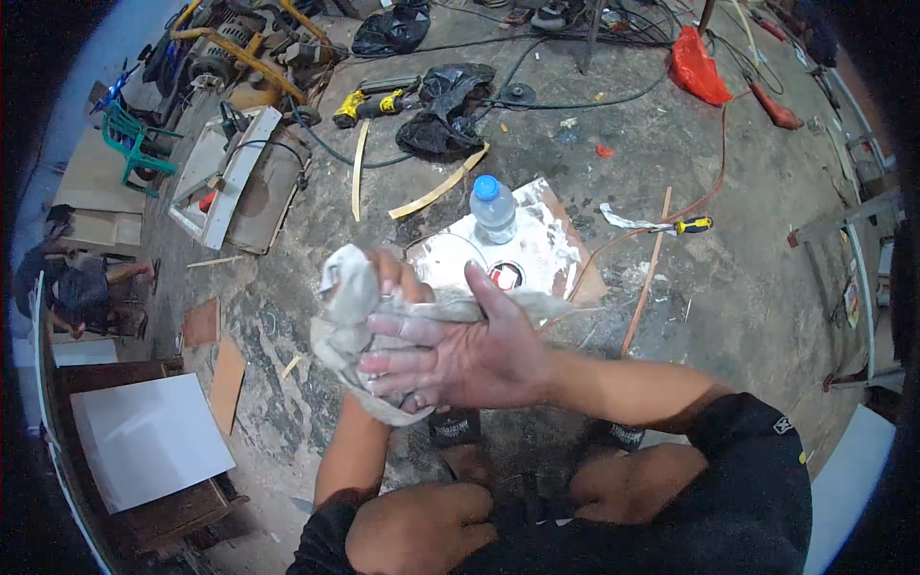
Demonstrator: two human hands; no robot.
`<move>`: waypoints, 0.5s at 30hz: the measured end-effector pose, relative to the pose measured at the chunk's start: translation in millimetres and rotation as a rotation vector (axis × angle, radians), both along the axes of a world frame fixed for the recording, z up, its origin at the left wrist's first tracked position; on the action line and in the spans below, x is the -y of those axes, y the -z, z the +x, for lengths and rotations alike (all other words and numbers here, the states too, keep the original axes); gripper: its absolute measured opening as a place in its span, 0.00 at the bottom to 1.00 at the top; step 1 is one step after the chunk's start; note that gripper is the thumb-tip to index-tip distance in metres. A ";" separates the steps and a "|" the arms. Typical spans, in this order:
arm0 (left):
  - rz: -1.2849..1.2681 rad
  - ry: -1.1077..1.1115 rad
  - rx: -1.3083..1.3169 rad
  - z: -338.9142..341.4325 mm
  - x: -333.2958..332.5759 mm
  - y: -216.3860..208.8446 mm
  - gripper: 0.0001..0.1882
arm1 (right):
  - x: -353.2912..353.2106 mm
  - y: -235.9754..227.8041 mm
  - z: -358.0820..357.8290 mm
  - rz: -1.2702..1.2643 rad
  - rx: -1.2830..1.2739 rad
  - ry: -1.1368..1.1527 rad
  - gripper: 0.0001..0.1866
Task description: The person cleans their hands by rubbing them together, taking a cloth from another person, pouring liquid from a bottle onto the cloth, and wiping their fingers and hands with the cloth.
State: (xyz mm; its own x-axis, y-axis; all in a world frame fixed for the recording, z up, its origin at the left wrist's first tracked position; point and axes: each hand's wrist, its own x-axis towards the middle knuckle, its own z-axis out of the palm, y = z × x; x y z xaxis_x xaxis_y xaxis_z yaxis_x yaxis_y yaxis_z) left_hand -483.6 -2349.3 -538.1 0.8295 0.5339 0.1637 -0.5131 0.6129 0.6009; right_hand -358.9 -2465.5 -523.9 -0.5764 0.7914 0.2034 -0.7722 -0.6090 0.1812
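Note:
A crumpled grey-white cloth [350,292] is bunched in my left hand [401,276], whose fingers show above it and are partly hidden by the fabric. In front of it my right hand [470,355] is open, palm visible, thumb up and fingers stretched to the left against the cloth. Whitish smears mark the right fingers. Just beyond my hands lies a board [570,244] coated with white stuff. On it stands a clear plastic bottle [494,213] with a blue cap, near a round black, red and white item [506,276] partly covered by the cloth.
Right of the board lie a putty knife [661,225] with a yellow-black handle and a thin wooden strip [650,273]. Beyond are a yellow-black power drill [369,103], black plastic bags [446,110], cables and a red bag [698,67]. A white panel [149,431] sits left.

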 end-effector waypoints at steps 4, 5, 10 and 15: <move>0.051 -0.129 0.078 -9.5 2.6 -25.3 0.20 | -0.5 1.8 -3.5 0.071 0.078 0.044 0.58; 0.047 -0.129 0.075 -15.1 -2.0 -24.2 0.20 | -1.6 4.0 -3.3 0.066 0.074 0.044 0.58; 0.174 -0.138 0.145 -41.5 -42.0 -42.9 0.19 | -6.6 21.8 10.6 0.040 0.253 0.129 0.56; -0.023 -0.563 -0.124 -8.3 23.3 -69.6 0.20 | -12.9 31.2 10.4 -0.269 0.737 0.281 0.49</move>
